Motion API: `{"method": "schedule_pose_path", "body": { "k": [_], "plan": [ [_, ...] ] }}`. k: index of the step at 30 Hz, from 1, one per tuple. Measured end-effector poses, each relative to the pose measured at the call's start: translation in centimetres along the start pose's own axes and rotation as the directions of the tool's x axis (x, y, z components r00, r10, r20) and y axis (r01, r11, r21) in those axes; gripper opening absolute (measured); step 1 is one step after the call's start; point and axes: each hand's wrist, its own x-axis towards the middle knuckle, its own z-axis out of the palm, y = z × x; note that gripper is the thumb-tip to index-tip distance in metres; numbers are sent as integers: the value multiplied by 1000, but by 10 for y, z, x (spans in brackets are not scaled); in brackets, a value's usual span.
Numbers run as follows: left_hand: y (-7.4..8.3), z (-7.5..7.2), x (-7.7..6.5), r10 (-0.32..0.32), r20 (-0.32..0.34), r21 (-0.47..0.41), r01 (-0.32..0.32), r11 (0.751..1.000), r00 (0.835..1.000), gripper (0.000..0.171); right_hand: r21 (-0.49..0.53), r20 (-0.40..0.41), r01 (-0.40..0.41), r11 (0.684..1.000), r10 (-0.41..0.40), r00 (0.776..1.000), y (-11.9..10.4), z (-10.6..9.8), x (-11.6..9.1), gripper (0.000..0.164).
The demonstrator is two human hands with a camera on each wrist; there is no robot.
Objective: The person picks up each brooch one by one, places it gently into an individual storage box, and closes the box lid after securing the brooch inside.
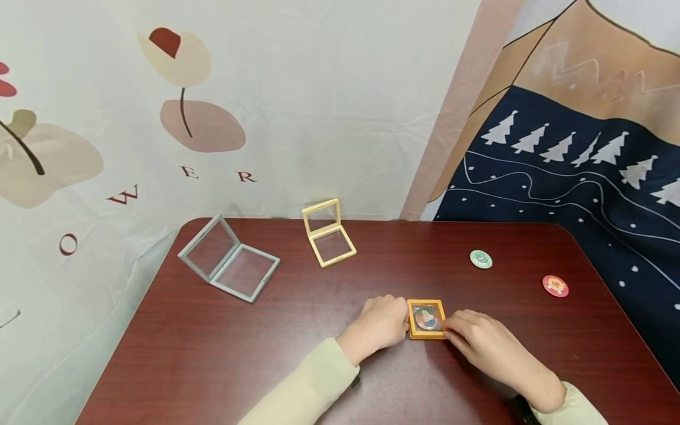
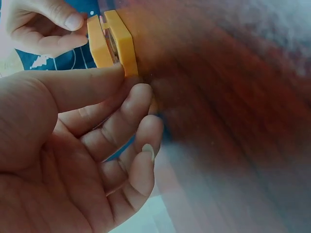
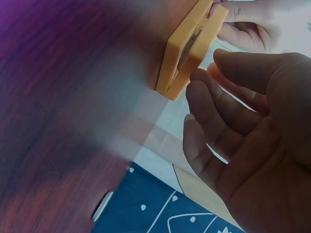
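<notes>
A small orange square display case (image 1: 426, 337) lies near the table's front, a round disc with a picture (image 1: 426, 317) behind its clear film. Its two halves stand slightly apart in the wrist views, a narrow gap between them. My left hand (image 1: 378, 326) pinches the case's left side; its thumb (image 2: 92, 86) lies along the edge, the other fingers loosely bent. On the opposite side, my right hand (image 1: 486, 345) has its fingertips right at the case's edge. In the right wrist view its fingers (image 3: 209, 107) are relaxed and gently bent.
A grey case (image 1: 243, 273) and a pale yellow case (image 1: 332, 260) stand unfolded at the back left of the dark red table (image 1: 212, 360). Toward the right lie a green round chip (image 1: 480, 259) and a red one (image 1: 555, 286). Printed cloth hangs behind.
</notes>
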Motion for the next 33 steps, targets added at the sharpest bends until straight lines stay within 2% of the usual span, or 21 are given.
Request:
{"method": "schedule_pose_path", "body": {
  "k": [8, 18, 26, 33],
  "plan": [
    [3, -4, -8, 33, -51, -55, -36, 998, 998, 50, 3, -55, 52, 999, -52, 997, 2, 3, -2, 21],
    [6, 1, -11, 40, -26, -50, -41, 998, 999, 51, 19, -63, 75, 997, -74, 995, 5, 6, -4, 24],
    [9, 2, -12, 25, -25, -22, -26, 999, 999, 54, 32, -59, 80, 996, -78, 995, 5, 7, -4, 24],
    [12, 4, -12, 18, -54, 52, -15, 999, 998, 46, 32, -43, 71, 997, -70, 997, 5, 7, -4, 23]
  ]
}}
